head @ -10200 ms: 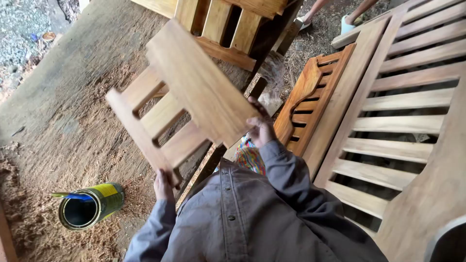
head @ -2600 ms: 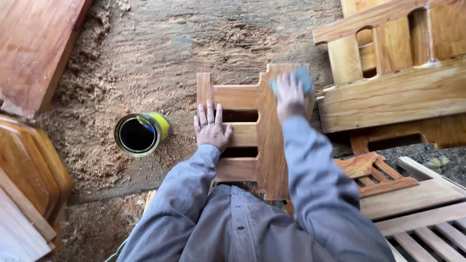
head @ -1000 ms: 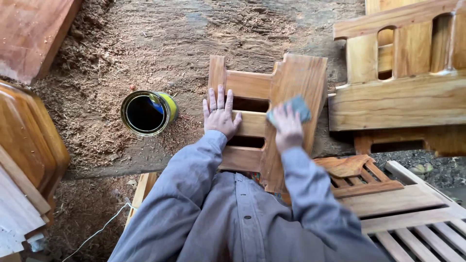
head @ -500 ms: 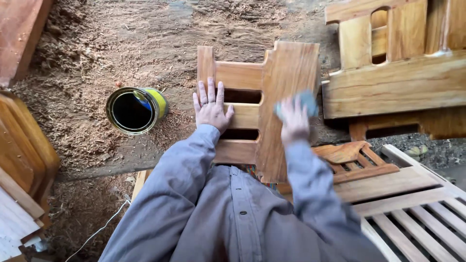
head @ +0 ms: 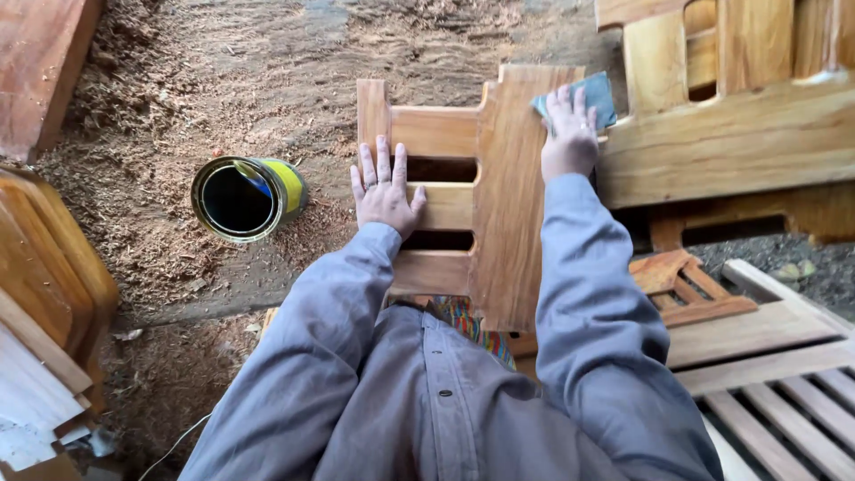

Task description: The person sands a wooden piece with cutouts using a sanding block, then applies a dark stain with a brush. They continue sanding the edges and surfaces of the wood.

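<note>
A slatted wooden frame (head: 499, 205) with one wide board and three short cross slats lies in front of me over my lap. My left hand (head: 385, 189) rests flat on the slats, fingers spread, holding the piece down. My right hand (head: 568, 134) presses a grey-blue sheet of sandpaper (head: 595, 93) against the far right corner of the wide board. Both arms wear grey sleeves.
An open tin can (head: 244, 196) with a yellow side lies on the sawdust-covered ground at the left. Stacked wooden furniture parts (head: 739, 134) crowd the right; slatted panels (head: 775, 374) sit at lower right. More wood pieces (head: 44, 276) stand at the left edge.
My right hand has slid the sandpaper up the wide board toward its far right corner. The left hand stays flat on the slats.
</note>
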